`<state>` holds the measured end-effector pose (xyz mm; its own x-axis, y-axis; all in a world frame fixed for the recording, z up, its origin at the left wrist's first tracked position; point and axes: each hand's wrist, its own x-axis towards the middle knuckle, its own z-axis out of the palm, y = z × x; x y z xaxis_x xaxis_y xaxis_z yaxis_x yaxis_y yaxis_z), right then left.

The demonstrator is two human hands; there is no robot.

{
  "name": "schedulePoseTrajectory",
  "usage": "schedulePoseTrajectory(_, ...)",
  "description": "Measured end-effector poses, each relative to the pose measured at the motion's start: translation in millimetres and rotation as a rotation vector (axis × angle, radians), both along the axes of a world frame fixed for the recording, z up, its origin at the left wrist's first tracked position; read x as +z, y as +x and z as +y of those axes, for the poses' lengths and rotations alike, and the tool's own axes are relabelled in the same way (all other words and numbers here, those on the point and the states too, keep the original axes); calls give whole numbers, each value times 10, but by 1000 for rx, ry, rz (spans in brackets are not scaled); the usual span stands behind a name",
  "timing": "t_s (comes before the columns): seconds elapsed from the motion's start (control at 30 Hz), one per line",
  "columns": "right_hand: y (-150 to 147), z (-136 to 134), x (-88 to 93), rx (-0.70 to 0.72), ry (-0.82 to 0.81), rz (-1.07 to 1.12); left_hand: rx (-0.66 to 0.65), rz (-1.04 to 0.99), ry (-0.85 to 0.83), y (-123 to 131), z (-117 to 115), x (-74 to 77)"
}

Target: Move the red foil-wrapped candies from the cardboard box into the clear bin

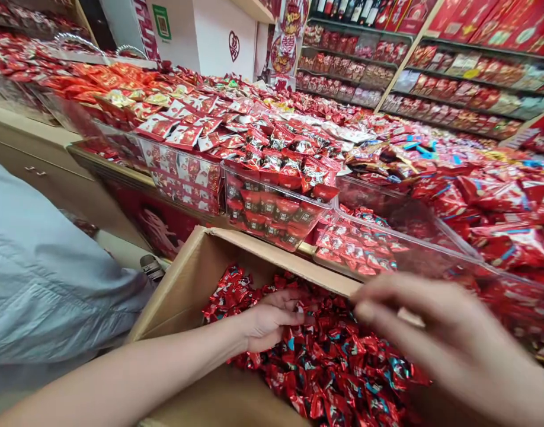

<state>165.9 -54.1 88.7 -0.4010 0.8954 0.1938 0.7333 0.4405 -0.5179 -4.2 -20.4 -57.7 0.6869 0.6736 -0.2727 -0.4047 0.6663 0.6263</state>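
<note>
My left hand (272,320) reaches into an open cardboard box (169,296) and rests among red foil-wrapped candies (329,362), some with blue marks. Its fingers are stretched out over the candies and its thumb is apart from them, though the tips are partly lost among the wrappers. Over the box's far right rim is my right hand (427,332), smeared by motion, thumb and forefinger curved close together. Whether anything is between them I cannot make out. Beside the box stands a clear bin of red-and-brown wrapped candies (276,207), and another bin holds small red candies (361,243).
More clear bins piled with red packets (183,121) spread across the display counter. Shelves of packaged goods (352,65) line the back wall. At the left, a person in light blue clothing (45,267) stands close to the box; a shoe (152,267) shows on the floor.
</note>
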Motion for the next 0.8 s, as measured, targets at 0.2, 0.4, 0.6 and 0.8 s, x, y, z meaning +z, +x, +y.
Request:
schedulePoseTrajectory(0.2, -126, -321, -1141, -261, -446, 273, 4, 204, 349, 71, -134, 7)
schedulePoseTrajectory(0.4, -114, -249, -1234, -274, -365, 417, -117, 249, 369, 97, -157, 32)
schedulePoseTrajectory(0.6, 44, -305, -379, -186, 128, 276, -366, 695, 732, -28, -79, -170)
schedulePoseTrajectory(0.8, 409, 428, 541, -510, 302, 219, -800, 1151, 1231, -217, -138, -354)
